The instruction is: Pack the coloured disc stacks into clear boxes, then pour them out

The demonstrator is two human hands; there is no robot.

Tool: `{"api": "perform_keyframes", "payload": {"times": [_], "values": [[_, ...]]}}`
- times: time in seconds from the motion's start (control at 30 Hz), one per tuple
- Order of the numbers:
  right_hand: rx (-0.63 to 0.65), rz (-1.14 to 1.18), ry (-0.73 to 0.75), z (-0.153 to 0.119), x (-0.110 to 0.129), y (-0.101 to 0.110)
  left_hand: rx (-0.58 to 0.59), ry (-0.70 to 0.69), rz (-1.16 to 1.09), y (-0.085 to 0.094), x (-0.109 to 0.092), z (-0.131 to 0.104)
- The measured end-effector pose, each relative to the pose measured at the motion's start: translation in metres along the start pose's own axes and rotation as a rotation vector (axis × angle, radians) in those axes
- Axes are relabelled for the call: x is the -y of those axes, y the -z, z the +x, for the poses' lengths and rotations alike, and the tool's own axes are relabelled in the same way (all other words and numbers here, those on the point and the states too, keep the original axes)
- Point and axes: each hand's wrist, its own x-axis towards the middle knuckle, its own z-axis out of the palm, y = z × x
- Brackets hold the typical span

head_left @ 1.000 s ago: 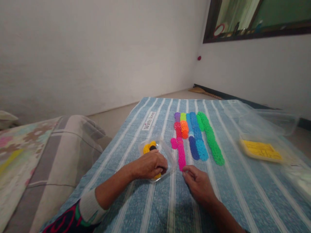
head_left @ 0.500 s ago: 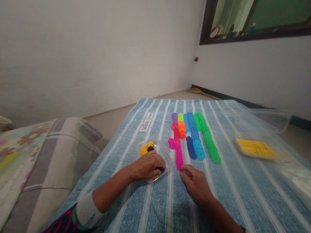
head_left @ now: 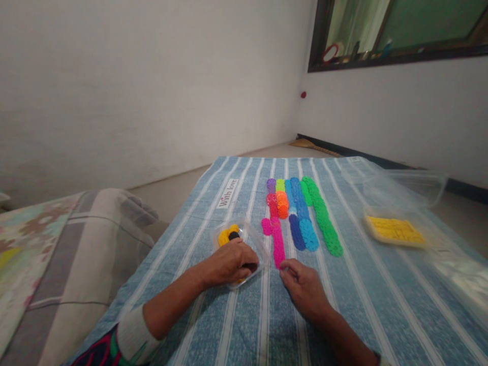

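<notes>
Head view: left hand (head_left: 234,262) resting in tub (head_left: 256,241), fingertips hiding, cannot tell if gripping; yellow pieces (head_left: 225,235) and black piece (head_left: 234,236) lying inside; right hand (head_left: 305,287) touching near end of pink row (head_left: 278,244), cannot tell if pinching; row lying on cloth (head_left: 249,325) beside tub

The left hand (head_left: 233,260) is hiding its own fingertips and part of the yellow pieces (head_left: 225,236) inside the clear plastic tub (head_left: 254,237); far right of the tub, a whitish item (head_left: 463,277) is blurring beyond recognition.
</notes>
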Motion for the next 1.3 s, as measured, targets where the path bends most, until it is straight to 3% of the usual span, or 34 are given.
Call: {"api": "perform_keyframes", "payload": {"times": [0.67, 0.9, 1.1, 1.3], "values": [[0.013, -0.019, 0.008, 0.0, 0.003, 0.001, -0.027, 0.028, 0.082, 0.002, -0.006, 0.002], [0.012, -0.007, 0.019, -0.001, 0.003, 0.001, -0.231, 0.166, 0.107, 0.016, 0.013, -0.006], [0.007, -0.005, 0.012, -0.001, 0.004, 0.001, -0.18, 0.229, 0.223, 0.013, 0.021, -0.005], [-0.005, -0.007, 0.023, -0.002, 0.003, 0.001, -0.217, 0.249, 0.234, 0.009, 0.037, -0.002]]}}
